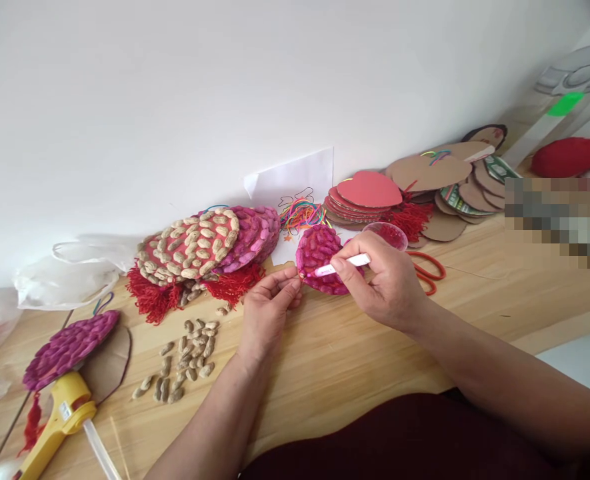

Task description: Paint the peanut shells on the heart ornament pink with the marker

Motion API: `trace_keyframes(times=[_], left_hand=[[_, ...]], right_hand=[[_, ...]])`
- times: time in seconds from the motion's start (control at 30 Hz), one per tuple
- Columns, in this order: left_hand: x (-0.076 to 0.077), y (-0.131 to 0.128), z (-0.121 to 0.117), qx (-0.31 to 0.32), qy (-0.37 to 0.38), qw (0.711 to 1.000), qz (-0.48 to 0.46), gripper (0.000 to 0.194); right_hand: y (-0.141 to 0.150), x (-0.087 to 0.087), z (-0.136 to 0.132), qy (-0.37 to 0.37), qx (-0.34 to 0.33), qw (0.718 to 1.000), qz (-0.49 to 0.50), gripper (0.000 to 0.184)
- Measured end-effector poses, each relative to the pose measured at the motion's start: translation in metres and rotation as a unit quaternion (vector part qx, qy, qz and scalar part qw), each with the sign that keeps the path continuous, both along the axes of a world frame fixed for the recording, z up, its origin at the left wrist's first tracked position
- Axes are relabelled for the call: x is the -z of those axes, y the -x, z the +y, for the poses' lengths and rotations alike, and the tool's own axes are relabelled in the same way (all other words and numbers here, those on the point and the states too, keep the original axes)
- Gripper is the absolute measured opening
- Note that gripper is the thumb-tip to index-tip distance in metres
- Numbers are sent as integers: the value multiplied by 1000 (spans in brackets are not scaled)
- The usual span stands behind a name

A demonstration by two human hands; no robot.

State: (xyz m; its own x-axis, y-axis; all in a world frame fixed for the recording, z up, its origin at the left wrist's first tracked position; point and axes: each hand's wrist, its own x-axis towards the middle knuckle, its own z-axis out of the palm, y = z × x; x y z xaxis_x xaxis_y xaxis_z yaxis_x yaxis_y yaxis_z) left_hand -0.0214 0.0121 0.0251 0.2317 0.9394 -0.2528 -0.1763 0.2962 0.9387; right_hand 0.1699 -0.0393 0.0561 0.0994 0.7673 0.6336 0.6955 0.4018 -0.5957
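Observation:
A round piece covered in magenta-coloured peanuts is in front of me, near the middle of the table. My left hand pinches its left edge between thumb and fingers. Closed around a white marker pen is my right hand, above the piece. The pen's pink tip points left and touches or nearly touches the peanuts close to my left fingertips. Part of the piece's right side is hidden behind my right hand. Just beyond that hand stands a clear round dish with something pink-red in it.
Loose peanuts lie left of my left arm. Finished-looking peanut discs with red tassels lean by the wall. A yellow glue gun lies front left. Coloured cords, red cutouts, cardboard pieces and orange-handled scissors are further right.

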Motion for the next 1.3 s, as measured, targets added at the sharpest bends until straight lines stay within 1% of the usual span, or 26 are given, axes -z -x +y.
trace_keyframes(times=[0.07,0.13,0.23,0.43,0.63,0.8,1.0,1.07,1.17,1.3], left_hand=[[-1,0,0,-3,4,1000,-5,43],[-1,0,0,-6,11,1000,-8,43],[-2,0,0,-9,25,1000,-15,45],[-3,0,1,-10,54,998,-41,47],[-4,0,3,21,85,994,-60,47],[-5,1,2,41,78,995,-40,42],[-8,0,1,25,71,996,-49,43],[-8,-1,1,19,70,996,-54,43],[-9,-2,0,17,65,996,-60,42],[-8,-3,0,8,53,997,-63,41]], right_hand=[[-1,-1,0,-11,0,1000,3,8],[-1,-2,0,-10,-23,1000,7,7],[-1,-2,0,-10,-60,998,-18,7],[-2,-1,1,-31,-55,997,-46,7],[-2,-1,1,-17,-56,998,-39,6],[-2,-2,1,-20,-58,997,-41,5],[-5,-2,1,-52,-56,997,-28,3],[-4,-3,1,-53,-64,996,-28,3],[-2,-3,1,-45,-83,995,-43,4],[0,-2,-1,-67,-70,992,-81,3]])
